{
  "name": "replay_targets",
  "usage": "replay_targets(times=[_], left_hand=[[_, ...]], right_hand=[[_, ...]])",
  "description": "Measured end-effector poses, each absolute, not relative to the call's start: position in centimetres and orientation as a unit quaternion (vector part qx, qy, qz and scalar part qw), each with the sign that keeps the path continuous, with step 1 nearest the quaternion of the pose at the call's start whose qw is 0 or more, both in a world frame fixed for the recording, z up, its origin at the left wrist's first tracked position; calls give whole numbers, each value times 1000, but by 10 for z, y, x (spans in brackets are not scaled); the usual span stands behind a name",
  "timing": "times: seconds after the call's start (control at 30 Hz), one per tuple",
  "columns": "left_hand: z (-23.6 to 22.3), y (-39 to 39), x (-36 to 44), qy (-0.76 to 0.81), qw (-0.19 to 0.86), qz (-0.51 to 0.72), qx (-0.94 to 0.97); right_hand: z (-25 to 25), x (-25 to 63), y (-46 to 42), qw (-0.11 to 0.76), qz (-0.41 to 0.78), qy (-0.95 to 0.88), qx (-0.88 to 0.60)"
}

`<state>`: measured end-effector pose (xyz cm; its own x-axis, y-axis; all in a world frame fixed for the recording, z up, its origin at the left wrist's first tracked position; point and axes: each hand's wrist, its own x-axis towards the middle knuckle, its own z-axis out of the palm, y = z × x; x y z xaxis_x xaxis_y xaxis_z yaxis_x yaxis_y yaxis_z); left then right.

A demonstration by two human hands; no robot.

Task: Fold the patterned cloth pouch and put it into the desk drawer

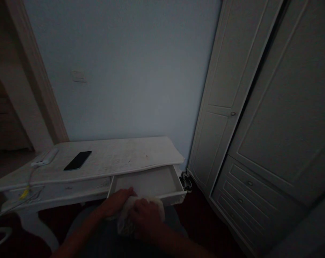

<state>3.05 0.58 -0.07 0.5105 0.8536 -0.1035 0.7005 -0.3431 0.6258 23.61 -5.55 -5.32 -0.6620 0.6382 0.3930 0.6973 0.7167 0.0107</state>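
Note:
A white drawer (149, 181) is pulled out from the right part of the white desk (119, 152); its visible inside holds nothing. My left hand (119, 200) lies over the left part of the drawer's front, fingers curled at its edge. A crumpled, whitish cloth (125, 218) bunches at the drawer front, between and below my hands. My right hand (146, 215) is closed on this cloth and hides much of it. The dim light blurs the fingertips of both hands.
On the desktop lie a dark phone (78, 160) and a white power strip (45, 157) with a cable. A yellow tag (24, 193) hangs at the left front. A tall wardrobe (221, 89) stands to the right. Dark objects (186, 182) sit beside the desk's right end.

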Motion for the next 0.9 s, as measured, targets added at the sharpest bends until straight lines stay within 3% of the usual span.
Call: replay_targets(times=[0.13, 0.33, 0.5, 0.8, 0.9], left_hand=[[-5, 14, 30, 468, 382, 167, 779], [2, 8, 34, 457, 324, 132, 818], [2, 5, 37, 456, 282, 91, 839], [9, 2, 36, 483, 265, 63, 832], [12, -1, 35, 480, 247, 37, 841]], right_hand=[[-53, 174, -63, 202, -97, -917, -331], [-77, 158, -63, 176, -133, -938, -267], [-85, 171, -58, 171, -128, -931, -297], [-21, 307, -55, 188, -155, -867, -434], [-20, 367, -51, 183, -177, -852, -458]])
